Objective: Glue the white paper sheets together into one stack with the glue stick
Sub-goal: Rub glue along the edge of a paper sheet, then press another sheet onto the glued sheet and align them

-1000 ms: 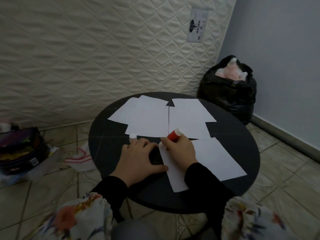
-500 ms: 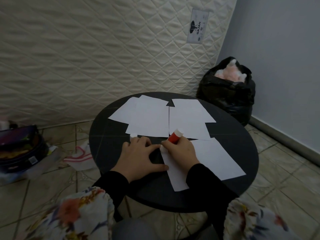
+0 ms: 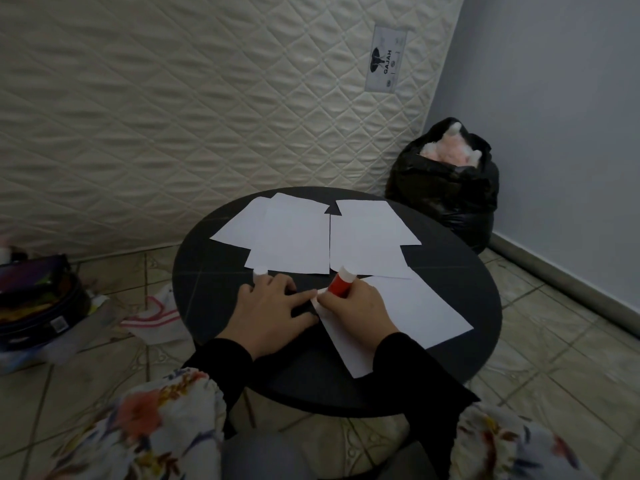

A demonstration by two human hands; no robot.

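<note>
My right hand [image 3: 356, 306] gripped the red-barrelled glue stick [image 3: 341, 283] at the near white paper sheet's [image 3: 412, 310] corner on the round black surface [image 3: 214, 271]; my left hand [image 3: 268, 313], spread empty, pinned it. Short, firm strokes seemed best.

So the surface [image 3: 214, 271] is plain black, sheets [image 3: 294, 237] on it all white, no print. Glue stick [image 3: 341, 284] is red with a white end. Sleeves [image 3: 221, 358] are black, and the fabric [image 3: 149, 427] lower down is white with orange and blue flowers. Mattress [image 3: 173, 98] is cream with a diamond quilt, bag [image 3: 446, 188] glossy black, wall [image 3: 554, 133] pale grey-blue.
</note>
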